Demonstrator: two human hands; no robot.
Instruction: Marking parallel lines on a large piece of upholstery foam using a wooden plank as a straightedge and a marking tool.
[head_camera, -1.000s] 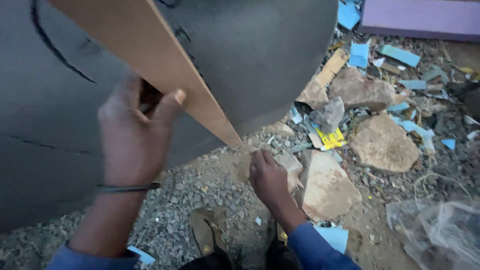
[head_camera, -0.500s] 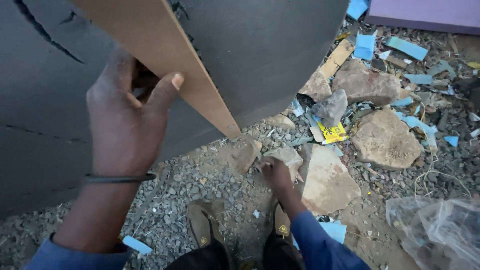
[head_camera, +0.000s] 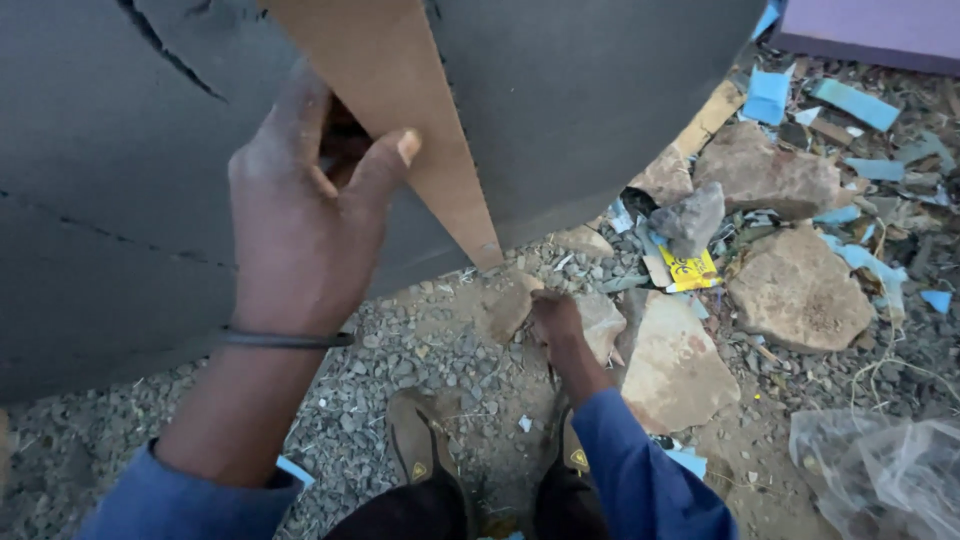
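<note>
My left hand (head_camera: 305, 215) grips a tapered strip of brown cardboard (head_camera: 400, 120), thumb pressed on its face and fingers curled behind its edge, so the hand is closed on it. The strip lies against a big dark grey sheet (head_camera: 590, 100) that fills the upper part of the view, and it narrows to a point just above the ground. A thin black band (head_camera: 285, 340) circles that wrist.

Below the point of the cardboard, my right hand (head_camera: 555, 318) reaches down to the gravel and rests on a small tan stone (head_camera: 507, 305), with a paler stone (head_camera: 602, 325) touching its other side. I cannot tell whether its fingers are closed on anything, as they are turned away from me.

Beside that hand, away from the cardboard, lies a flat tan slab (head_camera: 675, 365), and further out a larger brown rock (head_camera: 798, 290). A yellow scrap of packaging (head_camera: 690, 270) sits between the slab and a small grey rock (head_camera: 690, 218). Blue scraps (head_camera: 768, 95) are scattered beyond the rocks. My brown shoes (head_camera: 420, 450) stand on the gravel directly under the cardboard's tip, and crumpled clear plastic (head_camera: 880, 475) lies well off from them.
</note>
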